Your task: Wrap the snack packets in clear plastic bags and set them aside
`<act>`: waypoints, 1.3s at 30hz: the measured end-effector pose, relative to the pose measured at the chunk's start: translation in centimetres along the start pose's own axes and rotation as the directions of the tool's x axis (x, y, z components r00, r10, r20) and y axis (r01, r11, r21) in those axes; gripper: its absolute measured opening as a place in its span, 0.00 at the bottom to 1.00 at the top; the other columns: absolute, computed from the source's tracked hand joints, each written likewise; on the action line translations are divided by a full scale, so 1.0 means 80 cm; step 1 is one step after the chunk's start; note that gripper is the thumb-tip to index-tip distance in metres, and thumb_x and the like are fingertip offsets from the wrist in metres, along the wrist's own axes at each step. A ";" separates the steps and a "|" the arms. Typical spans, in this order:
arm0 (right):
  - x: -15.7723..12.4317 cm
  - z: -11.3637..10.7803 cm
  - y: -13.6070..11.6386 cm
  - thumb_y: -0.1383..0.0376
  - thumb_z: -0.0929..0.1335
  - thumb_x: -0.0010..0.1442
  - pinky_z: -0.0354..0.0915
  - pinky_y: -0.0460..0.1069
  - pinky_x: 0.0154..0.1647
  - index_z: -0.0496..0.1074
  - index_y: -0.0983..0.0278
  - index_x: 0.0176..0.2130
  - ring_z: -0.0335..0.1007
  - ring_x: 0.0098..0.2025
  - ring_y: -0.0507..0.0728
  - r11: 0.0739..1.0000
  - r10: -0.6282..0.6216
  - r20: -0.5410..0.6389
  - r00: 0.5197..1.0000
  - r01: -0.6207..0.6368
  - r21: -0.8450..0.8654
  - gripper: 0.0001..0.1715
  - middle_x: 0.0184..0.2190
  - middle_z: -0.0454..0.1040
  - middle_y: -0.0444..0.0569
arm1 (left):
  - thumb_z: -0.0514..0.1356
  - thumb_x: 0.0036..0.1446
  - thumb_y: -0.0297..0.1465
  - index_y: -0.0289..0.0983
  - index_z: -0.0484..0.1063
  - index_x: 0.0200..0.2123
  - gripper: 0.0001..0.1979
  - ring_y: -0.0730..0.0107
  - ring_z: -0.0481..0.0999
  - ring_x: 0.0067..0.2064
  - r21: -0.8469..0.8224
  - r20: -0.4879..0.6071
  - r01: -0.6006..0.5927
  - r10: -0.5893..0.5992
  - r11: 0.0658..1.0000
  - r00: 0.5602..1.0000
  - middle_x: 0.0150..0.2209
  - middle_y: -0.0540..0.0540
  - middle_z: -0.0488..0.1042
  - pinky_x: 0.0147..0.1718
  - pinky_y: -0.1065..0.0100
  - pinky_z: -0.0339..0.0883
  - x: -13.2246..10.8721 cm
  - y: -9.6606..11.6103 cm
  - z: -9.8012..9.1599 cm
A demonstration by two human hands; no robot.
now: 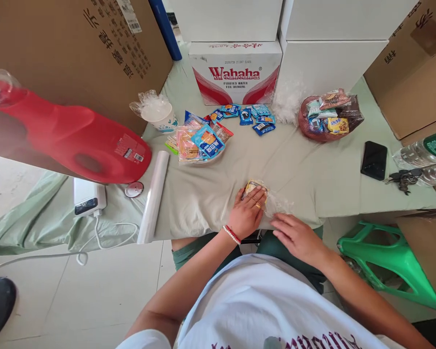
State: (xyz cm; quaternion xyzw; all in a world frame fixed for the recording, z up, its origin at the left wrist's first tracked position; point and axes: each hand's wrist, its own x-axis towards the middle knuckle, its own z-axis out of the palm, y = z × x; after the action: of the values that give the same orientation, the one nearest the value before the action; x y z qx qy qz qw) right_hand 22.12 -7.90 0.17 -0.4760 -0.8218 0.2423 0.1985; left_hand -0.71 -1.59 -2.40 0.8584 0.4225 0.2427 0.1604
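My left hand (pixel 247 212) lies flat on a small yellow snack packet (pixel 255 186) wrapped in clear film, near the front edge of the cloth-covered table (pixel 305 165). Its fingers are stretched over the packet, pressing it down. My right hand (pixel 296 236) rests beside it on the crinkled clear film (pixel 279 203) that trails off the packet, fingers extended and flat. A roll of clear film (pixel 153 196) lies to the left on the cloth.
A plate of snack packets (pixel 199 143) and loose blue packets (pixel 256 118) sit mid-table, a red bowl of snacks (pixel 329 118) right. A black phone (pixel 374 160), keys, bottles, a Wahaha box (pixel 236 72), paper cup (pixel 159 115), red jug (pixel 76 138), power bank, green stool (pixel 388 257).
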 end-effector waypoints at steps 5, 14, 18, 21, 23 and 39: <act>0.014 -0.013 0.034 0.51 0.65 0.71 0.70 0.70 0.58 0.75 0.62 0.56 0.71 0.57 0.72 0.904 0.363 -0.346 0.865 -0.417 -0.093 0.24 0.54 0.75 0.64 | 0.50 0.70 0.26 0.40 0.55 0.74 0.30 0.59 0.59 0.74 0.124 -0.051 -0.017 0.023 0.992 0.998 0.72 0.41 0.63 0.76 0.46 0.41 -0.016 0.003 0.017; 0.089 -0.021 0.015 0.51 0.67 0.66 0.70 0.51 0.26 0.68 0.58 0.37 0.71 0.26 0.55 0.802 0.493 -0.106 0.864 -0.404 0.439 0.14 0.31 0.74 0.47 | 0.48 0.71 0.22 0.38 0.32 0.78 0.39 0.59 0.59 0.74 0.110 -0.138 -0.045 0.060 0.993 0.989 0.71 0.37 0.63 0.73 0.50 0.56 -0.018 -0.009 0.037; 0.157 -0.013 -0.005 0.56 0.69 0.61 0.65 0.48 0.26 0.68 0.59 0.34 0.67 0.23 0.52 0.748 0.454 -0.096 0.886 -0.320 0.581 0.10 0.26 0.70 0.41 | 0.48 0.71 0.22 0.35 0.25 0.77 0.41 0.56 0.65 0.72 0.094 -0.238 -0.034 0.056 0.995 0.970 0.69 0.31 0.66 0.69 0.49 0.63 -0.017 -0.013 0.052; 0.195 0.001 -0.011 0.63 0.67 0.57 0.64 0.47 0.31 0.70 0.60 0.32 0.67 0.28 0.52 0.819 0.377 -0.118 0.919 -0.271 0.506 0.03 0.27 0.71 0.41 | 0.49 0.71 0.23 0.33 0.26 0.77 0.41 0.51 0.67 0.70 0.083 -0.271 -0.006 0.028 0.997 0.962 0.69 0.27 0.65 0.67 0.46 0.65 -0.016 -0.013 0.057; 0.202 -0.002 -0.010 0.64 0.67 0.56 0.63 0.47 0.33 0.72 0.61 0.33 0.66 0.30 0.52 0.830 0.367 -0.129 0.921 -0.261 0.493 0.03 0.27 0.71 0.42 | 0.50 0.70 0.24 0.33 0.28 0.77 0.41 0.51 0.67 0.70 0.055 -0.274 0.004 0.011 0.998 0.962 0.69 0.27 0.65 0.67 0.45 0.65 -0.016 -0.011 0.054; 0.010 -0.088 0.089 0.55 0.63 0.65 0.72 0.54 0.42 0.77 0.59 0.42 0.75 0.42 0.60 0.771 0.593 -0.038 0.804 -0.554 0.313 0.17 0.39 0.77 0.51 | 0.53 0.69 0.21 0.43 0.61 0.71 0.29 0.59 0.65 0.72 -0.049 -0.274 -0.128 0.110 0.991 0.955 0.66 0.40 0.72 0.69 0.45 0.64 -0.012 -0.016 0.037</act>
State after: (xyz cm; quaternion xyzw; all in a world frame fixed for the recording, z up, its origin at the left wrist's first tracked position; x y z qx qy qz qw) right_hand 30.57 -2.64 1.70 -0.6854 -0.5775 0.3749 0.2368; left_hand -0.44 -1.83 -5.80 0.8352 0.3799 0.3809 0.1144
